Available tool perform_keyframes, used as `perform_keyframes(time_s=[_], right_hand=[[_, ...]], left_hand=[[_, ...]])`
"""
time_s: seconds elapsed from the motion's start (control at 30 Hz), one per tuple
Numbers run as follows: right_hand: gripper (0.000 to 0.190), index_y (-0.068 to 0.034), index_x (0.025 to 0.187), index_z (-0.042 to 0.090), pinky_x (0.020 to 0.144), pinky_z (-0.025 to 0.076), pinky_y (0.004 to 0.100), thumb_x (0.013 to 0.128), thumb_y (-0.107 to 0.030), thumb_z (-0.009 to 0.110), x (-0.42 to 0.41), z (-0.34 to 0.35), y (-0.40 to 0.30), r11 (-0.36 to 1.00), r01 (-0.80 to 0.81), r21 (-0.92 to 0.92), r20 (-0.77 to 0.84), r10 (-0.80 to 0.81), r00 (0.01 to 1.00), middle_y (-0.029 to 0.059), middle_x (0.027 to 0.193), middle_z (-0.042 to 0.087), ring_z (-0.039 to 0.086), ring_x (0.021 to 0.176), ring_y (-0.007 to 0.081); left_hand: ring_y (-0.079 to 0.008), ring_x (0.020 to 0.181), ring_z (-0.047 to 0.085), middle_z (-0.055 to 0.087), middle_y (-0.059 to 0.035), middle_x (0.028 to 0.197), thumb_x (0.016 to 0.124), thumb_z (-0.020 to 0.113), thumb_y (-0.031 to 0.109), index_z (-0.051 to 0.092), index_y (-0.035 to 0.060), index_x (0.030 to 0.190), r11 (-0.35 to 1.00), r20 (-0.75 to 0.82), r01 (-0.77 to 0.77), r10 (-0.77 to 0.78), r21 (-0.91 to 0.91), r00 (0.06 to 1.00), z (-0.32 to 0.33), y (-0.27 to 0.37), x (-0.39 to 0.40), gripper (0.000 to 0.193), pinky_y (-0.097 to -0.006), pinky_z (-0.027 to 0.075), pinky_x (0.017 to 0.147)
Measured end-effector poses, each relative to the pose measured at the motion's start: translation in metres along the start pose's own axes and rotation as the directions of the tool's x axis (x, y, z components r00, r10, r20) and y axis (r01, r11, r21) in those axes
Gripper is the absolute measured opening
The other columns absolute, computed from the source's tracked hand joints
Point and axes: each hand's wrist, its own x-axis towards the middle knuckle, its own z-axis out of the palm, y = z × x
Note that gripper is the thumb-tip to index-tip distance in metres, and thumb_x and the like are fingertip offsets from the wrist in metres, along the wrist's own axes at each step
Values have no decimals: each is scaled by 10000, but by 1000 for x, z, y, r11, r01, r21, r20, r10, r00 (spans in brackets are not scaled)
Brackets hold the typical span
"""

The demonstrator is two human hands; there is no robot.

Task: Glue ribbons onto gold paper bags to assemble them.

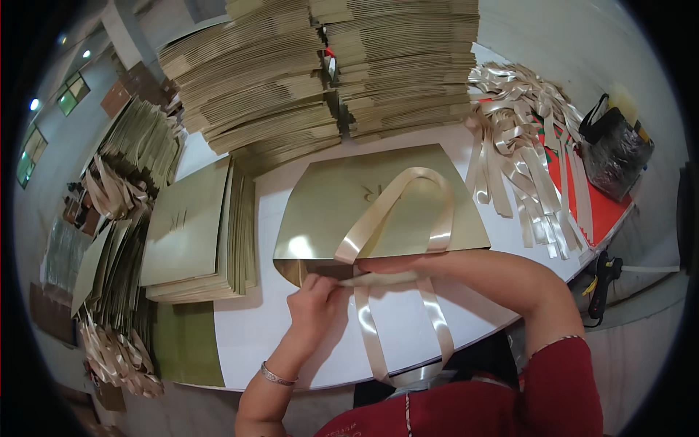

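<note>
A gold-green paper gift bag (327, 207) lies on the white table before me, its mouth towards me. One satin ribbon handle (377, 216) loops over its upper face. Another ribbon handle (371, 333) hangs from the near side to the table edge. My left hand (314, 300) pinches the bag's near rim at the left of the mouth, fingers bent. My right hand (390, 266) is at the mouth, below the upper panel; its fingers are largely hidden, and whether they grip anything cannot be told.
Tall stacks of flat folded bags (404, 65) stand at the back. A shorter bag stack (185, 229) is at the left, near bags with ribbons. Loose satin ribbons (519, 142) lie at the right. A black glue gun (600, 284) hangs beside the table's right edge.
</note>
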Motion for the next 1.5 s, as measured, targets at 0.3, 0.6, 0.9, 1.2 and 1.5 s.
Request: perform_keyframes(time_s=[0.3, 0.6, 0.9, 1.2, 1.5], right_hand=[[282, -9, 973, 642, 820, 475, 402, 749, -149, 544, -144, -46, -47, 319, -212, -924, -49, 450, 892, 171, 979, 624, 576, 994, 315], [131, -116, 641, 667, 927, 351, 377, 708, -111, 554, -108, -76, 40, -411, 108, -905, 291, -413, 863, 59, 785, 598, 557, 829, 216], [126, -153, 672, 683, 1035, 302, 381, 675, -167, 558, -105, -72, 46, -368, -94, -925, 140, -561, 816, 23, 850, 580, 536, 901, 199], [134, -76, 680, 657, 1013, 322, 374, 693, -160, 554, -111, -57, 46, -271, -128, -954, 64, -600, 797, 60, 889, 574, 519, 938, 228], [100, -64, 801, 589, 844, 407, 368, 708, -101, 594, -161, -10, 63, 238, 250, -938, -45, -803, 594, 53, 913, 553, 531, 914, 246]], left_hand=[[-150, 571, 569, 576, -24, 768, 617, 686, 10, 639, 82, 904, 868, 245, -494, 469, 46, 848, -25, -19, -17, 299, -263, 461, 477], [-178, 588, 603, 586, -29, 717, 720, 685, 77, 652, 122, 1022, 892, 365, -413, 330, 180, 871, -9, 6, -6, 307, -302, 467, 468], [-293, 601, 625, 640, -104, 744, 819, 611, 201, 649, 114, 946, 937, 401, -83, -65, 340, 914, 21, 5, 26, 159, -386, 484, 519], [-309, 749, 623, 639, -119, 807, 823, 621, 204, 666, 74, 874, 975, 367, -155, 87, 159, 926, 26, 63, 39, 147, -395, 491, 617], [-139, 646, 568, 589, -73, 681, 769, 693, 85, 550, -101, 1094, 552, 599, 760, -495, -343, 629, 81, 61, 63, 401, -269, 461, 636]])
